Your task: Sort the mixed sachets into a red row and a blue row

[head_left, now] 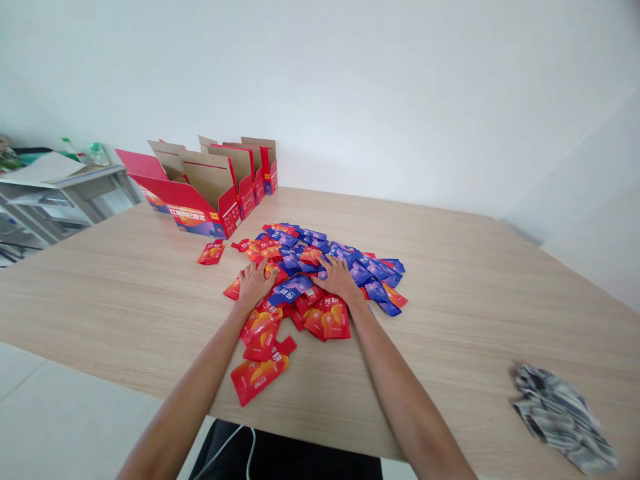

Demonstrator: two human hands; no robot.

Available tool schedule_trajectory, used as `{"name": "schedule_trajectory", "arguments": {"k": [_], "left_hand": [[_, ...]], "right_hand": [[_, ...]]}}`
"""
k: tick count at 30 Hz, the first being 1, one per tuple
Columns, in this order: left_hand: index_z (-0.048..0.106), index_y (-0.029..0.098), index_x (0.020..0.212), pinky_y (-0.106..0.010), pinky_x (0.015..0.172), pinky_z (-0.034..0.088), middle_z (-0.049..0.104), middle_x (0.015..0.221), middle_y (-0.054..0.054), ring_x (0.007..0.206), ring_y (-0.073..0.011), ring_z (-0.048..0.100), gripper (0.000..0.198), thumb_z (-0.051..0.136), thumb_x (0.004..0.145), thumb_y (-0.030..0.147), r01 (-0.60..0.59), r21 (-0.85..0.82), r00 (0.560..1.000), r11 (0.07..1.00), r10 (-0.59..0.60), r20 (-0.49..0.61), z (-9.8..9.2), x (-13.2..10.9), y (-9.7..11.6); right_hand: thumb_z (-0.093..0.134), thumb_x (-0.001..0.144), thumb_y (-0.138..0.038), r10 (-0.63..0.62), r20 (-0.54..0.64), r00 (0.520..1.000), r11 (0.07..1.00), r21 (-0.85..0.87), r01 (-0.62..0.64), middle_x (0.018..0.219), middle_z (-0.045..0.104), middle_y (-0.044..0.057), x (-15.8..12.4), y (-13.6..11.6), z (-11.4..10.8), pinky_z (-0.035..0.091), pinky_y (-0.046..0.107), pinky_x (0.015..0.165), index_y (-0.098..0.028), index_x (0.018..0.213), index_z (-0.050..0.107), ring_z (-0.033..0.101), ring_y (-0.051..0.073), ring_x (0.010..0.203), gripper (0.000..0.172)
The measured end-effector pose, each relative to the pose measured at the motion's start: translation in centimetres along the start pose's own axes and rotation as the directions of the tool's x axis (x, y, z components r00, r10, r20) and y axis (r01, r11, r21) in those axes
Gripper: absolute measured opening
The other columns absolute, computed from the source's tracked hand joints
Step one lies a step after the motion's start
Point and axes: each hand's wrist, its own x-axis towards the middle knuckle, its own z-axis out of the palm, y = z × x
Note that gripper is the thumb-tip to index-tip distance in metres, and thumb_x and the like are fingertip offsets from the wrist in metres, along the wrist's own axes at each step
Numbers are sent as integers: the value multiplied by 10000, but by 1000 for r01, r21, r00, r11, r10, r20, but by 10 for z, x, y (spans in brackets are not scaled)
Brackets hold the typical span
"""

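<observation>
A heap of small drink pouches, some red and orange, some blue and purple, is spread over the middle of the table. On its left side my left hand (256, 285) lies with its fingers spread over red pouches (264, 319). My right hand (337, 277) rests on the heap's middle with fingers apart, touching blue pouches (367, 268) and red ones. Between the hands lies a blue pouch (290, 289). Nearer to me, a single red pouch (263, 373) lies tilted by the table's front edge. What is under the palms is hidden.
Several open red cardboard boxes (200, 200) stand in a row at the back left, flaps up. One red pouch (211, 253) lies apart before them. A crumpled striped cloth (563, 417) is on the table (465, 287) at the right. A white wall closes off the back.
</observation>
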Motion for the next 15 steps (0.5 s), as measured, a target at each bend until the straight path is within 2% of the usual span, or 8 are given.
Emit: {"name": "schedule_trajectory", "arguments": {"k": [5,8,10,12,15], "left_hand": [[449,110,1595,-619,1178,371,595,1500,-261,1445,-416,521,638,386,1076,475,-15,-23,1000,1000,15,1,5,3,12],[391,58,1601,-576,1150,421,606,1481,-280,1390,-399,581,639,412,1067,409,-53,-32,999,998,53,3,-6,1,4],[373,58,1602,-525,1135,452,627,1453,-267,1357,-366,612,637,432,1060,387,-103,-37,995,994,103,-3,-19,-8,-7],[407,101,1588,-527,1184,416,586,1514,-237,1426,-345,552,595,420,1061,377,-161,-37,987,986,161,-20,-31,-29,-20],[466,150,1562,-623,1235,334,470,1621,-226,1538,-402,403,629,469,1036,495,-216,-28,976,976,214,-38,-37,-88,-43]], "right_hand": [[622,995,-585,-30,8,1000,999,-16,30,1726,332,206,-1,21,-4,190,577,1298,-163,1669,382,330,376,1590,830],[575,1029,-556,-33,-29,999,999,10,33,1714,349,221,-3,24,-5,208,582,1298,-122,1660,387,321,375,1595,789],[529,1057,-516,-56,-92,994,997,45,61,1700,376,223,-6,19,-5,225,560,1302,-102,1638,421,320,357,1599,722],[514,1066,-492,-133,-169,977,985,86,149,1684,415,202,-12,6,-5,237,547,1305,-125,1609,473,325,335,1598,657],[555,1042,-526,-273,-225,935,945,118,305,1671,442,175,-20,-28,-6,242,561,1304,-178,1577,530,333,334,1590,638]]}}
